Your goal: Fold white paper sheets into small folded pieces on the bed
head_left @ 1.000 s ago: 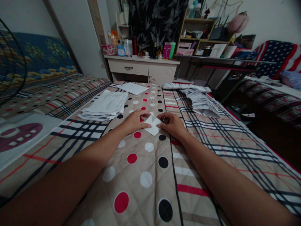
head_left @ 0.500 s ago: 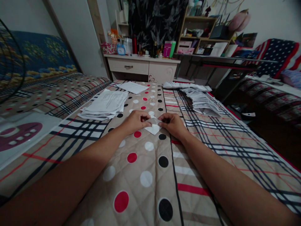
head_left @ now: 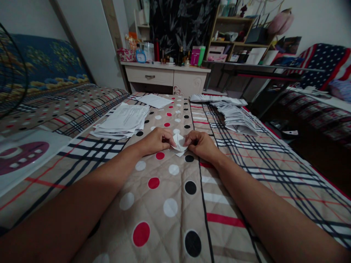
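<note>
A small piece of folded white paper (head_left: 179, 142) lies on the patterned bedspread (head_left: 164, 190), between my two hands. My left hand (head_left: 159, 141) pinches its left edge between thumb and fingers. On the opposite edge, the fingers of my right hand (head_left: 201, 144) are closed in a similar pinch. The paper looks roughly diamond-shaped, with a crease down its middle and a lower tip pointing toward me. Parts of its sides are hidden under my fingertips.
A stack of printed sheets (head_left: 123, 120) lies to the left, with another paper (head_left: 155, 101) beyond it. At the right is a row of folded papers (head_left: 236, 118), behind which lies a long white bundle (head_left: 218, 99). A white dresser (head_left: 149, 76) stands past the bed.
The paper's upper flap has been bent, so it now shows a pointed diamond with a central crease instead of a flat top edge. Both hands have stayed at its sides.
</note>
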The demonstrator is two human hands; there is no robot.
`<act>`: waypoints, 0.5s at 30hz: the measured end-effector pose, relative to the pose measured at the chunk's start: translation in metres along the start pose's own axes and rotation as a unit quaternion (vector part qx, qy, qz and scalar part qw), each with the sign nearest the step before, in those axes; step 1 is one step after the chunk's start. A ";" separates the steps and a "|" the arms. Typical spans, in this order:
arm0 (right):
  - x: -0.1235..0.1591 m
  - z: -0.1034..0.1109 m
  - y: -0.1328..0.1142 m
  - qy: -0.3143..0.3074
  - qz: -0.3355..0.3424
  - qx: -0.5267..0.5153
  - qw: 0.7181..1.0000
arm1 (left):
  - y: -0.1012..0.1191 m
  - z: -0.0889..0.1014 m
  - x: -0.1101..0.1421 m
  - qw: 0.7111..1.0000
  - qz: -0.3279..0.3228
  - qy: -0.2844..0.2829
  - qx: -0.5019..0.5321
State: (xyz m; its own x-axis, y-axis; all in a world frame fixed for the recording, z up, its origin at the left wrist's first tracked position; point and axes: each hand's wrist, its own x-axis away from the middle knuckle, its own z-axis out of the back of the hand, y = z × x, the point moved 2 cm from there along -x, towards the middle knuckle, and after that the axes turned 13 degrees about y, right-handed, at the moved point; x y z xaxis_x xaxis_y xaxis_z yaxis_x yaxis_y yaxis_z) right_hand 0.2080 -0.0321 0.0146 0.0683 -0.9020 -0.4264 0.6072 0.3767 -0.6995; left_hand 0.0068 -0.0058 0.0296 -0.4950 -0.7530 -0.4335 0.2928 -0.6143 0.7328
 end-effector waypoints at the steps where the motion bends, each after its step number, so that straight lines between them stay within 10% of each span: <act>1: 0.000 0.000 -0.001 -0.002 0.006 0.000 1.000 | 0.000 0.001 0.000 1.000 0.000 -0.006 -0.001; 15: 0.001 0.001 -0.001 -0.027 0.014 0.012 0.999 | -0.002 0.004 0.000 0.999 0.015 -0.050 -0.003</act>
State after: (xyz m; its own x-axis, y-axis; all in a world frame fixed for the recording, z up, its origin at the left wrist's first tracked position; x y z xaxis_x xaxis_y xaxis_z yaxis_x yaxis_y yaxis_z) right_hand 0.2081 -0.0336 0.0160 0.1274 -0.9017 -0.4131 0.6231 0.3968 -0.6740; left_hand 0.0024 -0.0033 0.0300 -0.5652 -0.7437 -0.3571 0.3136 -0.5940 0.7408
